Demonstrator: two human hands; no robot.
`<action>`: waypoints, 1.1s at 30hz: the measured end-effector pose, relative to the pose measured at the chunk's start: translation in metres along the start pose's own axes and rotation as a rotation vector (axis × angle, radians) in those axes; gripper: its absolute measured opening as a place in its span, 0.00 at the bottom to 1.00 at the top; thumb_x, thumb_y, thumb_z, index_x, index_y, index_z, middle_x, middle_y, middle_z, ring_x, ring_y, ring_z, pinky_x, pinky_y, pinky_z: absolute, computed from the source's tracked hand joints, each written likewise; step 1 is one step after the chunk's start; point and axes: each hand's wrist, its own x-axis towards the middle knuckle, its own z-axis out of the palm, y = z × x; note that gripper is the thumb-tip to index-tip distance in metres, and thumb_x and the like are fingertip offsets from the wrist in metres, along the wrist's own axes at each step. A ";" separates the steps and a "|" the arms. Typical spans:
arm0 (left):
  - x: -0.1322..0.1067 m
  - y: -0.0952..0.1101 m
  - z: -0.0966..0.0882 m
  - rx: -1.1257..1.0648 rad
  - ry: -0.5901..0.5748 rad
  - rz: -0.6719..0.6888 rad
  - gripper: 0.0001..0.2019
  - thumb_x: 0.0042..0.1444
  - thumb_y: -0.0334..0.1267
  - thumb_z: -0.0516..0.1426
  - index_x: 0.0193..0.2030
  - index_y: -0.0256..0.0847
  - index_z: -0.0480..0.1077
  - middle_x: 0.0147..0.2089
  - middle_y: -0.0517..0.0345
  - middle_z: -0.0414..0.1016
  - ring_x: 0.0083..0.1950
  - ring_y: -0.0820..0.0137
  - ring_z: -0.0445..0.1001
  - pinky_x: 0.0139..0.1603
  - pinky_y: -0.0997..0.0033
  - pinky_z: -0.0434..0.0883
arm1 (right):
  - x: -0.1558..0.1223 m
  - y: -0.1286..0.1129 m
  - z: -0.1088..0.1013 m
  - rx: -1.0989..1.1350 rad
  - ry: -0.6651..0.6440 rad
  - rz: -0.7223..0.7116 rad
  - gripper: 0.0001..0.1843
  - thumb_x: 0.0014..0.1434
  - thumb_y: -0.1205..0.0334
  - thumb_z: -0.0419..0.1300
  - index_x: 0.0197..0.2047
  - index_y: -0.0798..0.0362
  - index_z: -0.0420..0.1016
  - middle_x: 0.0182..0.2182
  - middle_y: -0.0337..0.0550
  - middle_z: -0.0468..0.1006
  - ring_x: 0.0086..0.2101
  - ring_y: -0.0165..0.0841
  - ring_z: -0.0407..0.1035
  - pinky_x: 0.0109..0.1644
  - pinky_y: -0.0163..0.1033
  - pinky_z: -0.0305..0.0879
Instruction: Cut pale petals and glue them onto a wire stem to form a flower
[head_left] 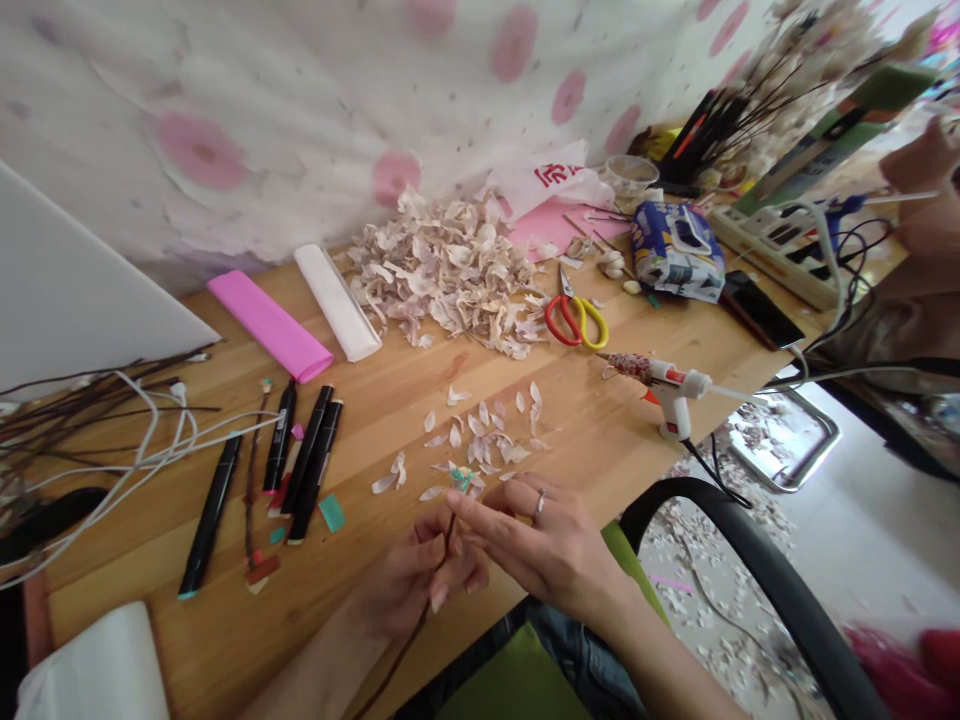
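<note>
My left hand (409,560) is closed around a thin brown stem (399,655), which slants down toward the front edge of the table. At its upper end sits a small teal and yellowish tip (461,478). My right hand (555,540), with a ring on one finger, pinches the stem just below that tip. Its fingers partly hide the left fingertips. Loose pale petals (476,425) lie spread on the wood just beyond both hands. A large heap of dried petals (450,265) rises behind them.
Red-and-yellow scissors (576,320) and a glue gun (675,395) lie to the right, near a wipes pack (675,250) and a phone (761,308). Black markers (307,450), a pink paper roll (270,325) and white cables (150,440) are left. A chair armrest (757,550) stands at right.
</note>
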 end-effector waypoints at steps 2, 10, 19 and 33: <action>0.000 0.000 0.000 0.005 0.018 -0.003 0.11 0.58 0.48 0.65 0.31 0.44 0.78 0.11 0.70 0.55 0.17 0.77 0.47 0.33 0.71 0.64 | 0.001 0.000 0.001 0.006 -0.007 0.007 0.17 0.73 0.69 0.50 0.60 0.53 0.73 0.29 0.41 0.77 0.27 0.32 0.70 0.32 0.35 0.70; -0.002 0.000 0.000 0.056 0.127 0.002 0.13 0.57 0.49 0.66 0.30 0.42 0.77 0.15 0.65 0.60 0.22 0.73 0.59 0.32 0.71 0.62 | -0.002 -0.005 -0.002 0.089 -0.042 0.020 0.22 0.77 0.56 0.44 0.59 0.56 0.75 0.26 0.41 0.75 0.25 0.32 0.69 0.30 0.36 0.67; 0.002 0.004 0.007 -0.023 0.058 0.010 0.09 0.55 0.47 0.67 0.32 0.46 0.81 0.12 0.69 0.55 0.18 0.76 0.44 0.31 0.70 0.62 | -0.001 0.003 0.001 0.079 -0.097 0.077 0.25 0.77 0.52 0.43 0.64 0.55 0.70 0.31 0.44 0.79 0.31 0.35 0.74 0.36 0.38 0.72; 0.004 0.012 0.019 -0.067 0.026 0.024 0.06 0.59 0.45 0.66 0.35 0.47 0.81 0.17 0.71 0.50 0.20 0.77 0.44 0.34 0.77 0.63 | -0.058 0.033 -0.032 -0.248 0.470 0.584 0.05 0.62 0.61 0.68 0.34 0.49 0.81 0.26 0.40 0.83 0.23 0.33 0.73 0.27 0.38 0.65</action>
